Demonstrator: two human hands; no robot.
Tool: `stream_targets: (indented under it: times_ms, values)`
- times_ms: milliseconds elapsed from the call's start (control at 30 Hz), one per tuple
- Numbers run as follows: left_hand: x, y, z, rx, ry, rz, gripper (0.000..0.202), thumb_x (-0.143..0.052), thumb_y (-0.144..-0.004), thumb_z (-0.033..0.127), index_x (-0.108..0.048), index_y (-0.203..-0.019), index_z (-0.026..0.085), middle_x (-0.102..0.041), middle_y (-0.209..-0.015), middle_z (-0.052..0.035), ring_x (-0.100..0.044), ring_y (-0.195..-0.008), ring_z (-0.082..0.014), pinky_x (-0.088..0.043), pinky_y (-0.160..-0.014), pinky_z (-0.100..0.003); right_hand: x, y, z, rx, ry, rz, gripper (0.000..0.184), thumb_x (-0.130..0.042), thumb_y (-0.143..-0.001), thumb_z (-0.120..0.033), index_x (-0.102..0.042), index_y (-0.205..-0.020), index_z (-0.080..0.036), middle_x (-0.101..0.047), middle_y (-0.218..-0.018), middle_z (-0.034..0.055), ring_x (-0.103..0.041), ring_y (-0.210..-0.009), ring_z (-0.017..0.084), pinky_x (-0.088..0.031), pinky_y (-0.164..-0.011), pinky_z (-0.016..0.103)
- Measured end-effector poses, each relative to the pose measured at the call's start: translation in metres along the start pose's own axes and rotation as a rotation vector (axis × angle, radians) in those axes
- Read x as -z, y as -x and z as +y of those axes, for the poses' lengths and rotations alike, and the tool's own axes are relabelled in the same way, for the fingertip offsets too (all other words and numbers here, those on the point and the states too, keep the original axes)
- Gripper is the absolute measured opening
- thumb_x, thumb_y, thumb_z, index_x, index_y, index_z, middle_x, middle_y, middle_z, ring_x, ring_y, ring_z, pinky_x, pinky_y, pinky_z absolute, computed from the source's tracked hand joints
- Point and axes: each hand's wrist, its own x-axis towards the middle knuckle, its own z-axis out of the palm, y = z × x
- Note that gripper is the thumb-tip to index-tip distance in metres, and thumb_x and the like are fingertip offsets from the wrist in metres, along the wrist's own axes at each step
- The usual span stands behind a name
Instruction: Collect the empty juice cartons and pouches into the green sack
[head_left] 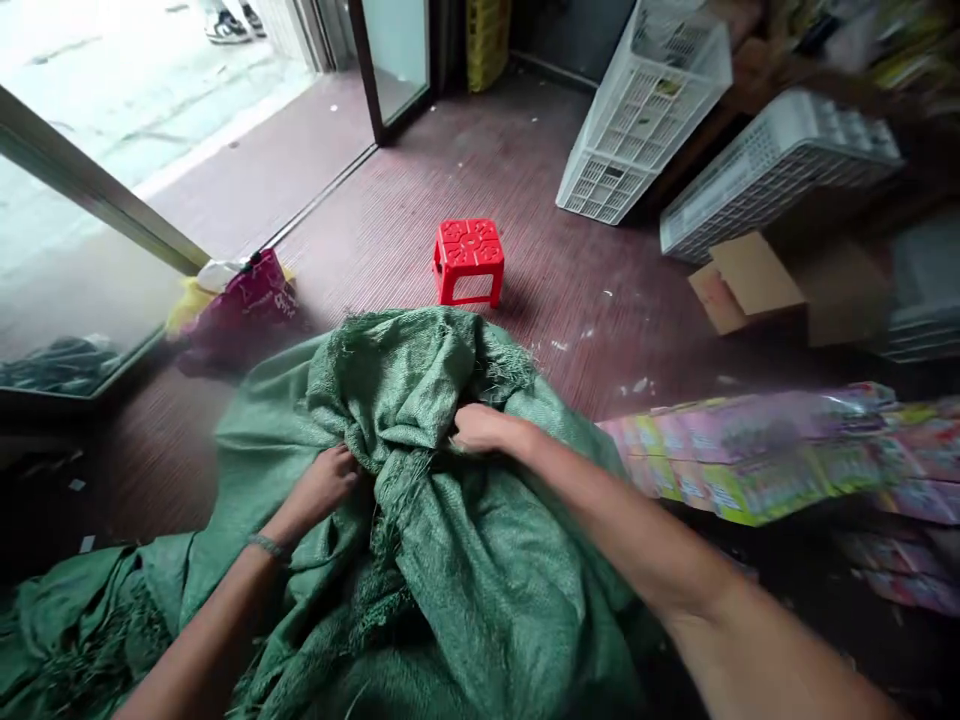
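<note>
A large green woven sack [487, 540] with frayed edges fills the lower middle of the view, its cloth bunched and folded at the top. My left hand [334, 478], with a band on the wrist, is closed on the sack's gathered cloth at the left of the bunch. On the other side of the same bunch, my right hand [480, 430] grips a fold, its fingertips partly hidden by the cloth. What the sack contains cannot be seen.
A red plastic stool [470, 255] stands just beyond the sack. White crates [637, 110] and an open cardboard box [757, 280] are at right, above colourful packaged goods [735, 450]. A magenta bag [247, 305] lies by the glass door. Someone's shoes [229, 25] show outside.
</note>
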Motion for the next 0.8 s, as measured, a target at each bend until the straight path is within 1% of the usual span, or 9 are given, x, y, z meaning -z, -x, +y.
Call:
stream_targets:
  times_ms: [67,133,200,267,367,467,533,633,800]
  values:
    - [0.008,0.043,0.03,0.15,0.067,0.238,0.066,-0.04,-0.093,0.052,-0.059,-0.143,0.013,-0.055,-0.15,-0.0196,-0.051,-0.138,-0.0369,-0.045,-0.113,-0.058,0.009,0.055,0.02,-0.011,-0.05,0.139,0.043,-0.061,-0.1,-0.044,-0.067,-0.135,-0.02,-0.071,-0.126,0.0116,-0.066,-0.118,0.024,-0.053,-0.103,0.034]
    - [-0.013,0.084,0.066,0.094,0.045,0.411,0.077,-0.045,-0.093,0.065,-0.042,-0.159,0.025,-0.024,-0.172,-0.0125,-0.026,-0.156,-0.038,-0.034,-0.12,-0.066,-0.01,0.111,0.042,-0.107,-0.072,0.42,0.054,-0.05,-0.104,-0.049,-0.052,-0.152,-0.027,-0.059,-0.147,0.011,-0.051,-0.14,0.028,-0.042,-0.117,0.046]
    - [-0.053,0.109,0.098,-0.065,-0.055,0.352,0.078,-0.057,-0.088,0.071,-0.045,-0.157,0.036,-0.011,-0.175,-0.0058,-0.012,-0.16,-0.0398,-0.019,-0.124,-0.071,-0.054,0.153,0.058,-0.246,0.0,0.509,0.058,-0.048,-0.101,-0.057,-0.052,-0.153,-0.029,-0.049,-0.156,0.0132,-0.036,-0.15,0.037,-0.036,-0.118,0.059]
    - [-0.095,0.109,0.118,-0.166,-0.157,0.272,0.083,-0.066,-0.082,0.073,-0.053,-0.153,0.031,-0.02,-0.172,-0.013,-0.013,-0.159,-0.0437,-0.012,-0.124,-0.073,-0.111,0.167,0.064,-0.298,0.042,0.444,0.058,-0.047,-0.099,-0.064,-0.058,-0.147,-0.033,-0.047,-0.157,0.0137,-0.033,-0.149,0.041,-0.028,-0.116,0.07]
    - [-0.131,0.073,0.126,-0.187,-0.3,0.152,0.06,-0.065,-0.087,0.062,-0.07,-0.135,0.025,-0.042,-0.16,-0.0186,-0.023,-0.155,-0.0447,-0.008,-0.124,-0.073,-0.184,0.137,0.063,-0.328,0.013,0.401,0.054,-0.047,-0.099,-0.066,-0.065,-0.135,-0.029,-0.058,-0.142,0.0155,-0.045,-0.134,0.037,-0.021,-0.116,0.071]
    - [-0.137,0.034,0.128,-0.153,-0.444,0.025,0.037,-0.056,-0.094,0.036,-0.077,-0.119,0.02,-0.057,-0.146,-0.0192,-0.038,-0.146,-0.042,-0.013,-0.124,-0.071,-0.224,0.083,0.062,-0.322,-0.009,0.389,0.047,-0.044,-0.103,-0.056,-0.066,-0.131,-0.024,-0.062,-0.135,0.0163,-0.046,-0.13,0.035,-0.023,-0.114,0.069]
    - [-0.142,0.022,0.134,-0.083,-0.519,-0.012,0.04,-0.046,-0.095,0.023,-0.074,-0.122,0.013,-0.062,-0.136,-0.0224,-0.047,-0.138,-0.0416,-0.021,-0.121,-0.07,-0.236,0.057,0.066,-0.251,-0.002,0.373,0.043,-0.043,-0.105,-0.046,-0.065,-0.133,-0.022,-0.062,-0.136,0.0166,-0.044,-0.134,0.034,-0.026,-0.115,0.061]
    - [-0.165,0.024,0.134,0.012,-0.536,0.021,0.05,-0.039,-0.101,0.031,-0.063,-0.138,0.008,-0.058,-0.141,-0.0254,-0.045,-0.138,-0.0435,-0.025,-0.118,-0.071,-0.244,0.041,0.078,-0.178,-0.02,0.356,0.037,-0.042,-0.105,-0.031,-0.067,-0.13,-0.019,-0.064,-0.132,0.0167,-0.046,-0.132,0.031,-0.031,-0.112,0.05]
    - [-0.222,0.024,0.085,0.051,-0.455,-0.036,0.056,-0.047,-0.097,0.028,-0.056,-0.151,0.019,-0.042,-0.161,-0.0239,-0.029,-0.149,-0.0515,-0.023,-0.111,-0.082,-0.248,0.026,0.091,-0.161,-0.083,0.344,0.031,-0.048,-0.102,-0.034,-0.07,-0.119,-0.019,-0.069,-0.113,0.0137,-0.054,-0.111,0.028,-0.037,-0.101,0.043]
